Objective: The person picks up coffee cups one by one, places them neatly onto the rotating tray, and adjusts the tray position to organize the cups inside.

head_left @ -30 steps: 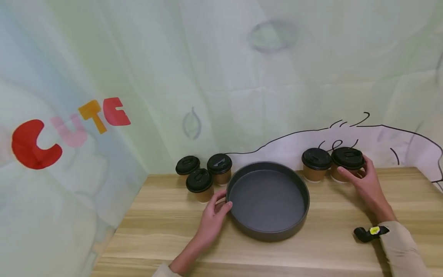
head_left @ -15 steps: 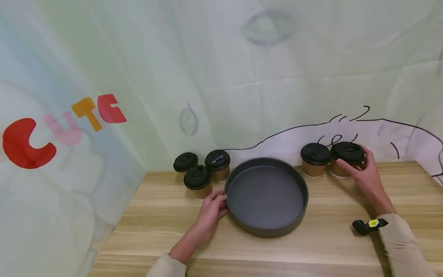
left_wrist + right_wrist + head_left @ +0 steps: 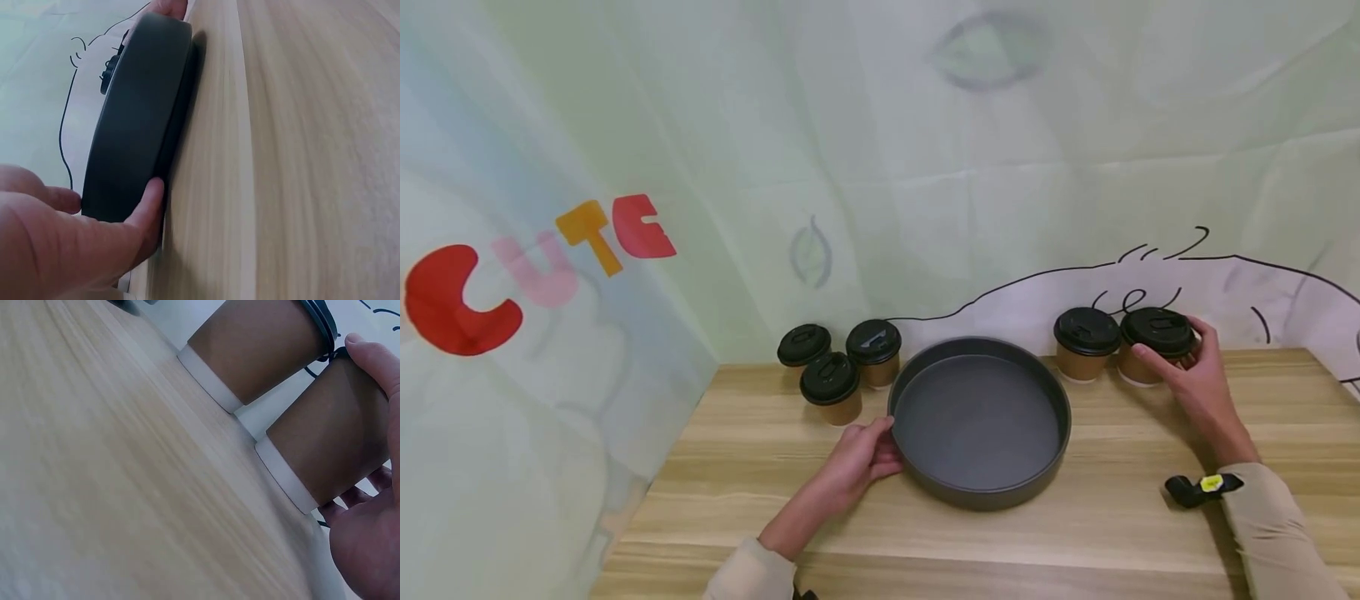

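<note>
A round dark grey cake pan [image 3: 977, 425] sits mid-table. My left hand [image 3: 848, 467] holds its left side, thumb at the rim and fingers lower on the wall; in the left wrist view a fingertip [image 3: 153, 190] lies against the pan's dark side wall [image 3: 134, 125]. At the back right, my right hand [image 3: 1208, 396] grips a brown paper coffee cup [image 3: 1157, 332] with a black lid, thumb in front and fingers round its far side. That cup stands upright, right beside a second lidded coffee cup [image 3: 1086, 335]. The right wrist view shows both cups' white bottom bands.
Three more lidded coffee cups [image 3: 831, 382] stand grouped at the back left, near the pan. Behind the wooden table [image 3: 1000, 550] hangs a printed cloth backdrop [image 3: 962, 208]. A black strap device [image 3: 1201, 490] sits on my right wrist.
My left hand has shifted its hold on the pan: the thumb is now at the rim and the fingers lower. The right hand keeps its grip on the cup. The head view tilted slightly.
</note>
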{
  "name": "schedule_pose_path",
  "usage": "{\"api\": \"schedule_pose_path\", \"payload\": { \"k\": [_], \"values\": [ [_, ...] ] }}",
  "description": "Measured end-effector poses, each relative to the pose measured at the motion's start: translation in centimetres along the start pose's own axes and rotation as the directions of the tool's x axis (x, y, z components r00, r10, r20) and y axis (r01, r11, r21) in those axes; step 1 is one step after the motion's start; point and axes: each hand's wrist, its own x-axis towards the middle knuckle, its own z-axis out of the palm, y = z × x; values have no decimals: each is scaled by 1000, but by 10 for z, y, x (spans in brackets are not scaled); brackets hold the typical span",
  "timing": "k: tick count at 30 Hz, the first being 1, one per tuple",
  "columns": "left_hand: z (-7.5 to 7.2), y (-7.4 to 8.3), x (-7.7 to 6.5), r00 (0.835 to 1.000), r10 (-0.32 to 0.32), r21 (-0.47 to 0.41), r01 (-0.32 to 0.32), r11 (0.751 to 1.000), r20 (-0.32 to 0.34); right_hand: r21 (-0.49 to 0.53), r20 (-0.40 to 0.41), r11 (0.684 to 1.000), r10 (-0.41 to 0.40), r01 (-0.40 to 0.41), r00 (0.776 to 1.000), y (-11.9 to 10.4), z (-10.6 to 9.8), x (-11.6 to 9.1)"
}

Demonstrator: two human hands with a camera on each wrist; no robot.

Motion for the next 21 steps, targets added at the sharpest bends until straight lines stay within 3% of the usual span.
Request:
{"api": "schedule_pose_path", "payload": {
  "k": [5,13,21],
  "values": [
    [-5,0,-2,999,-21,9,20,1000,42,-33,-3,999,3,-3,1000,0,1,-1],
    [-5,-3,-2,999,-5,4,5,1000,50,-124,8,992,5,-4,1000,-1,-3,-6],
    [-6,-3,-2,998,-1,6,1,1000,64,-117,-7,992,-48,46,999,3,-1,-7]
  ]
}}
